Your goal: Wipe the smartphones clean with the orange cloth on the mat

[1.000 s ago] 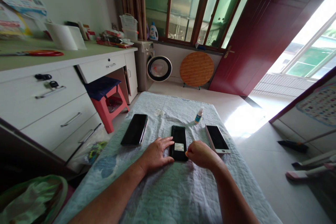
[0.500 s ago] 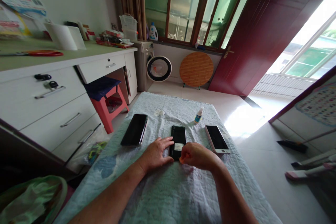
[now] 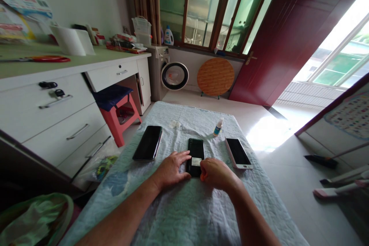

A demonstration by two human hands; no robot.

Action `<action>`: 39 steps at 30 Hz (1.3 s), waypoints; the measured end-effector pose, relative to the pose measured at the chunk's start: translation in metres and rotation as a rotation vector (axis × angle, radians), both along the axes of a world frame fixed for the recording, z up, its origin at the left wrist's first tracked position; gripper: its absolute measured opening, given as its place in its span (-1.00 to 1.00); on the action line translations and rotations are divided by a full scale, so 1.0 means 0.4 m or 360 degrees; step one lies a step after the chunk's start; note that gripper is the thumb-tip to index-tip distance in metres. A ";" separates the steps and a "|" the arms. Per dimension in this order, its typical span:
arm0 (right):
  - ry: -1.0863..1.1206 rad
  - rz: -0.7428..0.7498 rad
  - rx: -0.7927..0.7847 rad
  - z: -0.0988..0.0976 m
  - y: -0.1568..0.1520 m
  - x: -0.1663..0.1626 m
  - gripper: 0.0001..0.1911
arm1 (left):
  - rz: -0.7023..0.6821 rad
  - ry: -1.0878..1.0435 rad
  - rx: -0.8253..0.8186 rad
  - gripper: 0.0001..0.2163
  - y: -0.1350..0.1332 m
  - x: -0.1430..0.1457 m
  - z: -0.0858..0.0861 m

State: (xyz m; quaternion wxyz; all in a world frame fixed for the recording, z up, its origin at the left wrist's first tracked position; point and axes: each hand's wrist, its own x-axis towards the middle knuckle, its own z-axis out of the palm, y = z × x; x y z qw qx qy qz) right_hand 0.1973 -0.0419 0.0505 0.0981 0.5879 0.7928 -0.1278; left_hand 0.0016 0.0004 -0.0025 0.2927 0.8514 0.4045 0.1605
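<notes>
A black phone [image 3: 196, 148] with a pale label [image 3: 196, 161] on it lies on the cloth between my hands. My left hand [image 3: 174, 165] rests flat with fingers stretched out, their tips against the phone's left edge and the thumb near its lower corner. My right hand [image 3: 217, 173] is closed at the phone's lower right side, around a small orange thing [image 3: 202, 173]. Most of that orange piece is hidden, so its kind does not show. A larger dark phone [image 3: 148, 143] lies to the left, a white-framed phone [image 3: 238, 153] to the right.
A small spray bottle [image 3: 218, 127] stands behind the phones on the pale quilted cloth [image 3: 178, 215]. To the left are a red stool [image 3: 127, 117] and a white desk [image 3: 115, 63]. A washing machine [image 3: 157, 71] has its door open at the back.
My right hand has shifted slightly up and right along the phone's lower right edge, with the orange thing in it. My left hand and the phones stay put.
</notes>
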 end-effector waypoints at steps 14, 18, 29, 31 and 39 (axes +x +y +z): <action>0.0217 0.0084 0.0082 -0.012 -0.008 -0.060 -0.82 | -0.0037 -0.0051 -0.0006 -0.63 0.006 -0.004 -0.002; 0.0330 0.0084 0.0115 -0.027 -0.009 -0.077 -0.79 | -0.0081 -0.0072 -0.0038 -0.59 0.008 -0.011 0.002; 0.0364 0.0055 0.0117 -0.018 -0.013 -0.082 -0.82 | -0.0184 0.0005 -0.0090 -0.46 0.008 -0.019 0.010; 0.0271 0.0045 0.0086 -0.009 -0.013 -0.071 -0.84 | -0.0162 0.0008 -0.0078 -0.45 0.006 -0.018 0.010; 0.0091 -0.0024 0.0022 -0.004 -0.009 -0.026 -0.86 | -0.0038 0.0000 -0.0060 -0.46 -0.002 -0.007 0.013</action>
